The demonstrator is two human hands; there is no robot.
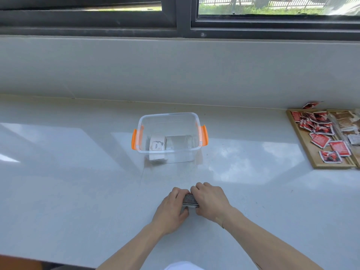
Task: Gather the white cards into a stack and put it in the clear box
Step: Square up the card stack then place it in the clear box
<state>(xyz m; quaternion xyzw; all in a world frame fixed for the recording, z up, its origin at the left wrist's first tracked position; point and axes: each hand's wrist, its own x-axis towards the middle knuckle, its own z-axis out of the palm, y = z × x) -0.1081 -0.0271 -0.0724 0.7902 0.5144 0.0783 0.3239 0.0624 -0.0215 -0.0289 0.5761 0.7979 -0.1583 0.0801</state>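
1. I see both hands low on the counter (78, 191), the left hand (171, 206) and right hand (210, 201) clamped on a stack of cards (190, 200) held edge-up between them.
2. Farther off, the clear box (169, 137) stands open, with cards already inside.

The clear box (169, 137) stands on the countertop (78, 182), with cards (158, 146) inside it. Nearer than the box, a card stack (191, 200) sits between both hands. Far right of the box lies a wooden tray (311, 152) of packets (321, 141).
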